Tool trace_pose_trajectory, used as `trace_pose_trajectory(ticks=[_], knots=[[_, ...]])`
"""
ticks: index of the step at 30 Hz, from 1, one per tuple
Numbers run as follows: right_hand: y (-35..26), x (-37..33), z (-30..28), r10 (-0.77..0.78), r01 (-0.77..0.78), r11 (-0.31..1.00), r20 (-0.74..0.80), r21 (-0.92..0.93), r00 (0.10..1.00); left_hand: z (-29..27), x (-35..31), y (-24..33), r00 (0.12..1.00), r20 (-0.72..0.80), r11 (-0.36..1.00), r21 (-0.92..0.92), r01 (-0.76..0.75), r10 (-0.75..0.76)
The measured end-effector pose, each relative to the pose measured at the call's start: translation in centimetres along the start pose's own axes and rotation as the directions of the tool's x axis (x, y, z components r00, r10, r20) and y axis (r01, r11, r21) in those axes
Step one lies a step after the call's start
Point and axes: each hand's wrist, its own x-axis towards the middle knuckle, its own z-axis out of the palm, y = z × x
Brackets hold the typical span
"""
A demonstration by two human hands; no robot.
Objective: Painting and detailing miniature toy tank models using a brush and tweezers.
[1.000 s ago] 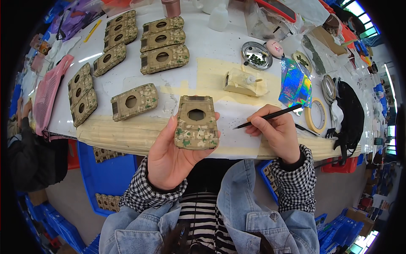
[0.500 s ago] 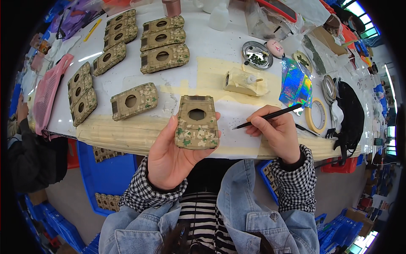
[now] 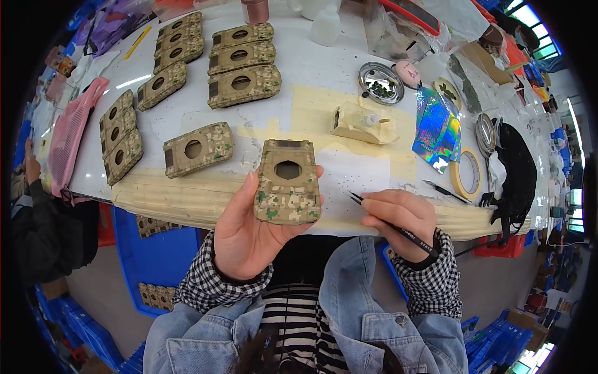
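In my left hand lies a camouflage-painted model tank hull, its round hole facing up, fingers and thumb along its sides. My right hand is closed on black tweezers. Their two tips stand slightly apart over white paper, to the right of the hull. Tiny dark specks dot the paper beyond the tips; I cannot make out anything between them. A single hull of the same kind rests on the table to the left of my left hand.
More hulls stand in rows at the far left. A tape-covered block, a metal dish of small green parts, iridescent sheets, a craft knife and a tape roll occupy the right. A blue tray sits below the table edge.
My right hand has turned and lowered slightly. The tweezers' rear end has swung from upper right to lower right, and their tips now show apart. The hull has shifted slightly left and tilted.
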Motion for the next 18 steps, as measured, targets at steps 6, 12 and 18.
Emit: trace_pose_trajectory(ticks=[6, 12, 18], knots=[[0.05, -0.49, 0.39, -0.067, 0.069, 0.994, 0.028, -0.083, 0.997, 0.0, 0.15, -0.27, 1.0, -0.008, 1.0, -0.006, 0.007, -0.007], [0.07, -0.35, 0.42, -0.075, 0.078, 0.994, 0.036, -0.076, 0.997, 0.0, 0.24, -0.2, 1.0, -0.008, 1.0, -0.019, 0.01, -0.01], [0.27, -0.5, 0.63, -0.072, 0.073, 0.994, 0.022, -0.08, 0.997, 0.13, 0.31, -0.22, 1.0, -0.01, 0.999, -0.031, 0.012, -0.012]])
